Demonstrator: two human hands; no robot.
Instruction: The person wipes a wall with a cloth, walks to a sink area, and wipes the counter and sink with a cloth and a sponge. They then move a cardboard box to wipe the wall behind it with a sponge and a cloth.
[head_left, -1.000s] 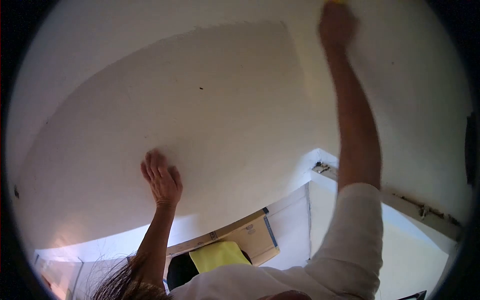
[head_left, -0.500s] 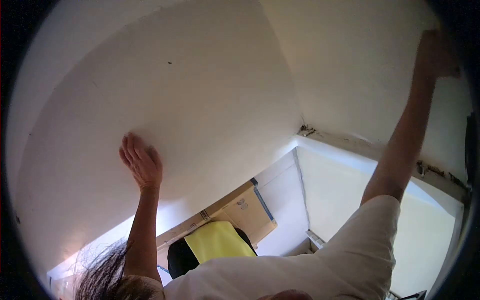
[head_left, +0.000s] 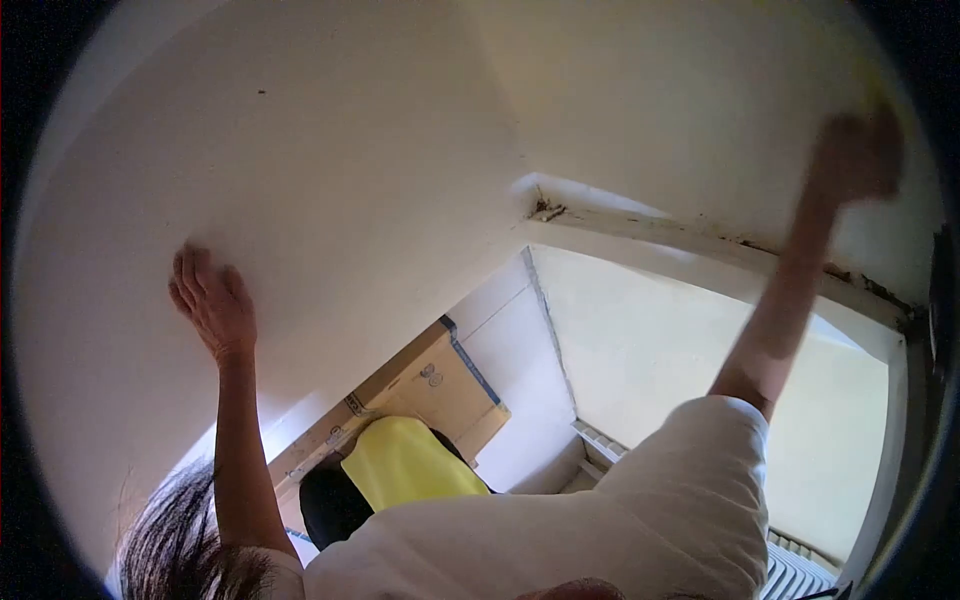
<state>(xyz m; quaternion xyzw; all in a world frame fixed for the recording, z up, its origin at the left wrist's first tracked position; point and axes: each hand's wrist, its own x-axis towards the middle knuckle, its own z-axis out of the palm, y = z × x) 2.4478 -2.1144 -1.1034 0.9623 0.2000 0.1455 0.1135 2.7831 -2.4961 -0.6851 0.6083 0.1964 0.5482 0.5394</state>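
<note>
On the left of the view, my left hand (head_left: 213,300) rests against a pale smooth wall (head_left: 340,200), its fingers slightly bent and apart, holding nothing. My right hand (head_left: 857,155) is raised at the upper right, close to another pale wall surface (head_left: 680,110). It is dark and blurred, with its fingers bunched; whether something is in them cannot be made out. Below the right hand, a white ledge (head_left: 700,262) with crumbled, dirty patches runs from the corner to the right edge.
Below lie a cardboard box (head_left: 455,385) with blue edging, a yellow cloth or sheet (head_left: 410,462) over something black (head_left: 330,505), and a white ribbed object (head_left: 800,572) at the lower right. Dark hair (head_left: 180,540) hangs at the lower left.
The view has shifted, so the corner, ledge and box appear further left and higher. My right hand has moved lower and slightly left in the picture. My left hand is still against the wall.
</note>
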